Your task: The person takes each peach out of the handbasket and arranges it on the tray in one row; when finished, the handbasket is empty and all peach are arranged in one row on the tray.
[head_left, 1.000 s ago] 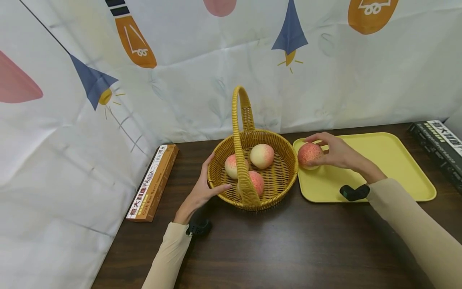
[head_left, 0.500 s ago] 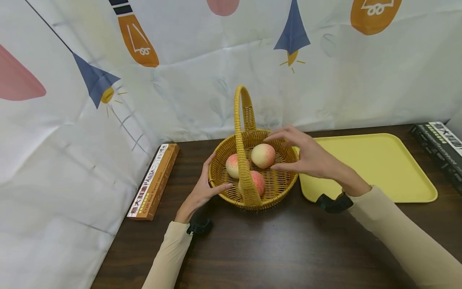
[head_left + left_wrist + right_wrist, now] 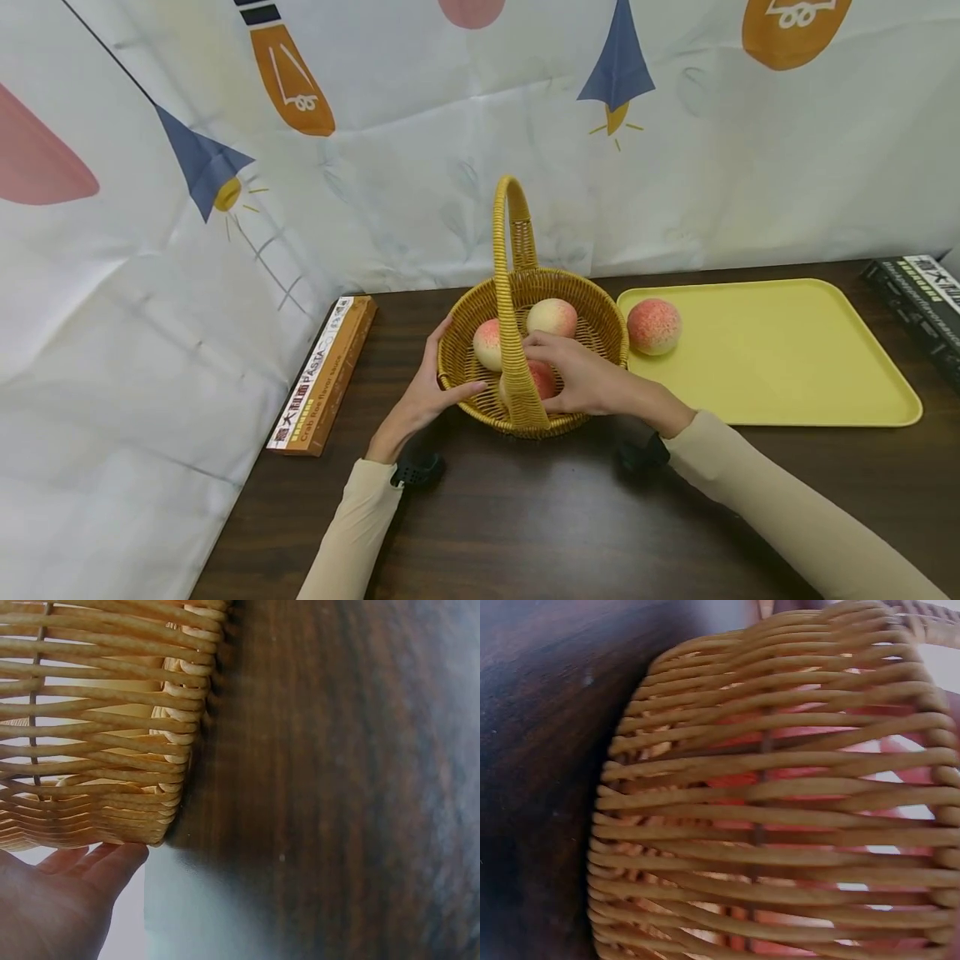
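A woven yellow basket (image 3: 600,321) with a tall handle (image 3: 510,250) stands mid-table and holds three peaches. My right hand (image 3: 581,379) reaches into it from the front, fingers and thumb curled round the nearest peach (image 3: 542,377). The other two peaches (image 3: 487,343) (image 3: 552,317) lie behind it, untouched. My left hand (image 3: 420,398) lies flat against the basket's left outer wall, thumb along the front. A fourth peach (image 3: 654,327) sits on the yellow tray (image 3: 787,367). The left wrist view shows the basket wall (image 3: 97,727) and my fingers (image 3: 82,870); the right wrist view shows red peach through the weave (image 3: 739,780).
An orange pasta box (image 3: 324,375) lies left of the basket near the table's edge. A dark box (image 3: 918,304) lies at the far right. A printed cloth backdrop (image 3: 375,125) hangs behind and to the left. Dark wooden table (image 3: 525,525) stretches in front.
My right hand let go of the peach on the tray, swung left over the basket and came down onto the nearest peach inside. The left hand stayed on the basket.
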`<state>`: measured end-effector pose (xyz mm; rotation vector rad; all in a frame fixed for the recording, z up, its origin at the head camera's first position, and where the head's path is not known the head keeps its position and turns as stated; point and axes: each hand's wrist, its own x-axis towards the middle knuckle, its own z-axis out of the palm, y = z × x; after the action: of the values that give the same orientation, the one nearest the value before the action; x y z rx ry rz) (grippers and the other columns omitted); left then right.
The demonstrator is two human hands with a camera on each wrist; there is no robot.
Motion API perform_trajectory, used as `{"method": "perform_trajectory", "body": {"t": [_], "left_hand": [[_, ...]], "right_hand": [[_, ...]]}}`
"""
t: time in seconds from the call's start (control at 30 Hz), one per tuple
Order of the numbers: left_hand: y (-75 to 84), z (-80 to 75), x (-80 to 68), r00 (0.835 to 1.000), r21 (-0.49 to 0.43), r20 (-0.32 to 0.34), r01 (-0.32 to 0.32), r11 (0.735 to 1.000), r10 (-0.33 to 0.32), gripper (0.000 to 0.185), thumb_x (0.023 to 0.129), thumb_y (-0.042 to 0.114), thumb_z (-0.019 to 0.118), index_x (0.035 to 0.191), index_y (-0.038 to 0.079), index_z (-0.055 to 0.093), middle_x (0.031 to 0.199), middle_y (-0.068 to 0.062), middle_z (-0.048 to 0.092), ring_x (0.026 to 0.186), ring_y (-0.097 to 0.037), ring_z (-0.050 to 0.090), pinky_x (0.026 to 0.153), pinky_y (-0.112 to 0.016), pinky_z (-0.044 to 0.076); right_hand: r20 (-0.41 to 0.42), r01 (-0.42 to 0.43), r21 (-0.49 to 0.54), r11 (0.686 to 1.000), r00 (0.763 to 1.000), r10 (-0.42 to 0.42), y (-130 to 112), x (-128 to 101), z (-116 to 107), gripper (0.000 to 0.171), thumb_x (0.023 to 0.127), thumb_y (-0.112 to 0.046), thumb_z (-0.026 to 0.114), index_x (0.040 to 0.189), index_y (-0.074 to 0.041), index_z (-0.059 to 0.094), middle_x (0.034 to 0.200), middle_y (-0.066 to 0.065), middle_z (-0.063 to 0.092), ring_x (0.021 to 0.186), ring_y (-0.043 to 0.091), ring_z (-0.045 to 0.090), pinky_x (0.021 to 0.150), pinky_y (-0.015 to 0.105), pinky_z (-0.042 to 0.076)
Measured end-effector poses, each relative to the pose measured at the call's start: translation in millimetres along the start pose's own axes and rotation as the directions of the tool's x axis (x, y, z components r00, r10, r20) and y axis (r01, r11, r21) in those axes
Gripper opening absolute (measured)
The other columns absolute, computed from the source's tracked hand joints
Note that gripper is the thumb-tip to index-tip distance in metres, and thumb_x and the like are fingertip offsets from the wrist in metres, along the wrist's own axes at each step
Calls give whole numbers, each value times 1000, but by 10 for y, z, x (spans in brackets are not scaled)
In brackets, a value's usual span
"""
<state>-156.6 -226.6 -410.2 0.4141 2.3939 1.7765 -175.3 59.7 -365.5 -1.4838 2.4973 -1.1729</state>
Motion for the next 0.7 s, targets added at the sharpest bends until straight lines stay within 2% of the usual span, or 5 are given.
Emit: {"method": "perform_trajectory", "body": {"t": [0.3, 0.47, 0.7], "left_hand": [[5, -1, 2, 1000, -15, 7, -11, 1000, 12, 115, 89, 37, 86, 168, 28, 4, 170, -12, 17, 151, -35, 33, 116, -57, 34], [-4, -11, -3, 1000, 3, 5, -9, 1000, 9, 115, 88, 43, 85, 168, 29, 4, 171, -11, 16, 152, -34, 31, 117, -59, 33], [-1, -7, 3, 1000, 8, 5, -13, 1000, 13, 116, 88, 43, 85, 169, 26, 3, 171, -12, 16, 151, -35, 32, 116, -58, 33]], "right_hand": [[50, -17, -21, 1000, 999, 18, 66, 88, 68, 43, 76, -12, 94, 113, -9, 74, 119, 8, 64, 111, 24, 60, 99, 43, 51], [79, -51, -14, 999, 995, 52, 75, 120, 83, 43, 74, -15, 95, 112, -10, 74, 115, 6, 64, 108, 22, 59, 98, 42, 50], [53, -52, -51, 997, 997, 55, 73, 93, 59, 49, 72, -20, 96, 115, -10, 74, 115, 6, 67, 110, 23, 61, 98, 44, 51]]}}
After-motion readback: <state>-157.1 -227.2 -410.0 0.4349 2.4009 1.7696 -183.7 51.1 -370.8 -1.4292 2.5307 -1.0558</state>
